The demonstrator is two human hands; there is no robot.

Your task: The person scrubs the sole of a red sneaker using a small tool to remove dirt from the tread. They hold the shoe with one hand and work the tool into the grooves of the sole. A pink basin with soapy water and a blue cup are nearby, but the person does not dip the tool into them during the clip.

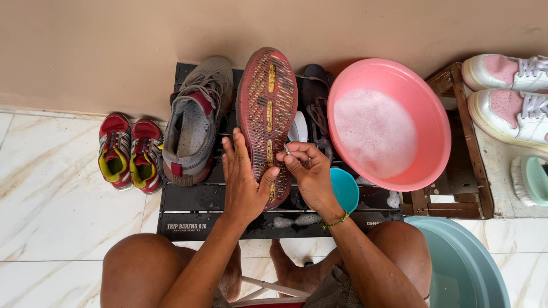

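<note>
Bottom of frame: bare knees, a teal basin at lower right. Centre: left hand, fingers nearly flat and only the thumb curled in, props the upturned red-soled sneaker from its left edge, sole up. Right hand is pinched closed on a small metal pick, tip touching the sole's right edge near the heel. The sneaker looks light; the rubber sole is stiff and grippy with deep tread, likely wet, so best steadied by the sole edges. It rests on a black slatted rack. Left of it sits the matching grey sneaker, small red-yellow shoes further left. Right: pink basin of suds, teal cup. Far right: pink-white sneakers.
</note>
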